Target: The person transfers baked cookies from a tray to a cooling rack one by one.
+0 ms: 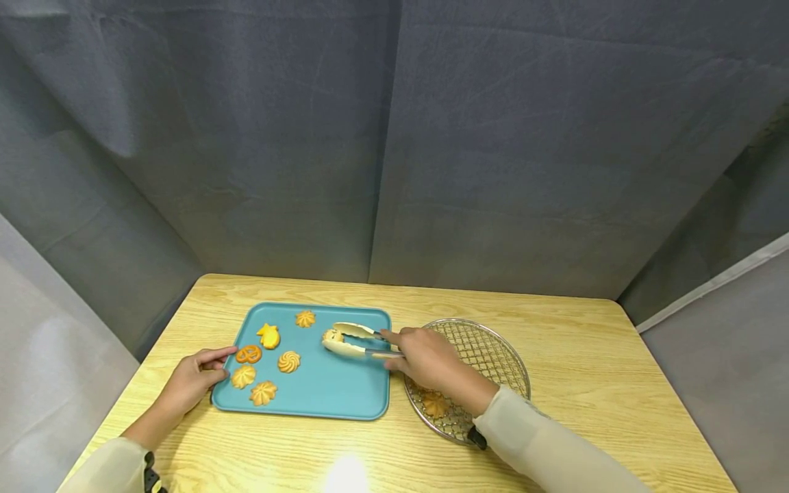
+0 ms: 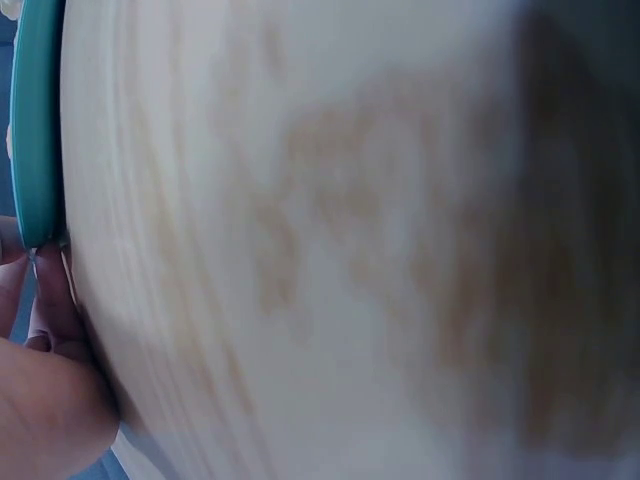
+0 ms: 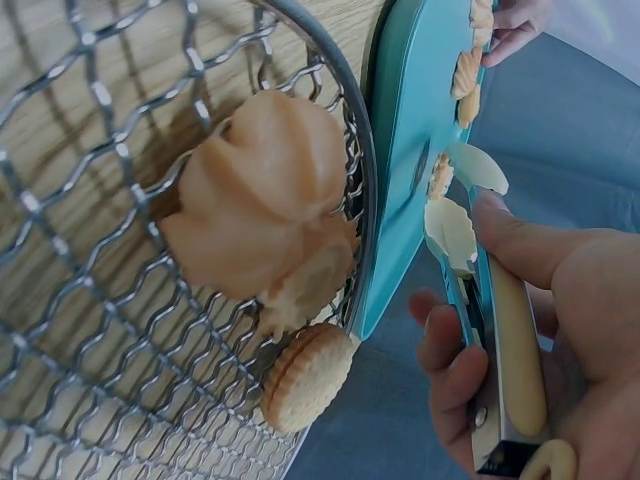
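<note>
My right hand (image 1: 425, 354) grips a pair of tongs (image 3: 505, 350) with cream tips and a metal body. Between the tips sits a pale round cookie (image 1: 333, 336), over the right half of a blue tray (image 1: 333, 397). The left hand (image 1: 192, 380) holds the tray's left edge, its thumb and fingers at the rim. On the tray lie a pretzel (image 1: 249, 354), a fish-shaped cookie (image 1: 268, 336), a swirl cookie (image 1: 288, 361) and several flower-shaped cookies (image 1: 264, 393).
To the tray's right stands a round wire-mesh basket (image 1: 487, 342), partly under the right forearm. It holds a flower-shaped cookie (image 3: 265, 190) and a round sandwich cookie (image 3: 308, 378). Grey curtains (image 1: 277, 137) hang behind the wooden table (image 1: 592, 383).
</note>
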A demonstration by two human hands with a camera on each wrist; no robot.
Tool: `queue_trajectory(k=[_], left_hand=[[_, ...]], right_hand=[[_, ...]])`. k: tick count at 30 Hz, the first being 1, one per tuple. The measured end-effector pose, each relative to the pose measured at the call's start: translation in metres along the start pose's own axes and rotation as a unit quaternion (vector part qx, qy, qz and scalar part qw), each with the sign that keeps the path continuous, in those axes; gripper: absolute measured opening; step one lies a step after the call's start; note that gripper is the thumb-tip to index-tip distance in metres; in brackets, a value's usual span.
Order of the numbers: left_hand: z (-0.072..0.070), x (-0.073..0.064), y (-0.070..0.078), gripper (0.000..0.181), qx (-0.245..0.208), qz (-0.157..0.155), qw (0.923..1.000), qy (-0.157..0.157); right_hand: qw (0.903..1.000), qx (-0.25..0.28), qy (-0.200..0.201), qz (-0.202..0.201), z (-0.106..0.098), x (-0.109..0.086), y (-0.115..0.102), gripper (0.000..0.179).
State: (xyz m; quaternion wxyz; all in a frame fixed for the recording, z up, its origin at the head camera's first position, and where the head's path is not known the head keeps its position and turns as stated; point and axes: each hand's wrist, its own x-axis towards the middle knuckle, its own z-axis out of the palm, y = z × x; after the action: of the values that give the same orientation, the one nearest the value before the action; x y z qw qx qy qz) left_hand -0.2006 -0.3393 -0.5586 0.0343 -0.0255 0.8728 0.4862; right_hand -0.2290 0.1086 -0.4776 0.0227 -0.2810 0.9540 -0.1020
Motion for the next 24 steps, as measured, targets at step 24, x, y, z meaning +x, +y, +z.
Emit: queue_trajectory(k=[24], left_hand=[[0.000,-0.002,0.004,0.047,-0.006,-0.001,1.0000,-0.001]], right_hand=[[0.9988,0.028,0.021,0.034,-0.009,-0.031,0.023,0.064]])
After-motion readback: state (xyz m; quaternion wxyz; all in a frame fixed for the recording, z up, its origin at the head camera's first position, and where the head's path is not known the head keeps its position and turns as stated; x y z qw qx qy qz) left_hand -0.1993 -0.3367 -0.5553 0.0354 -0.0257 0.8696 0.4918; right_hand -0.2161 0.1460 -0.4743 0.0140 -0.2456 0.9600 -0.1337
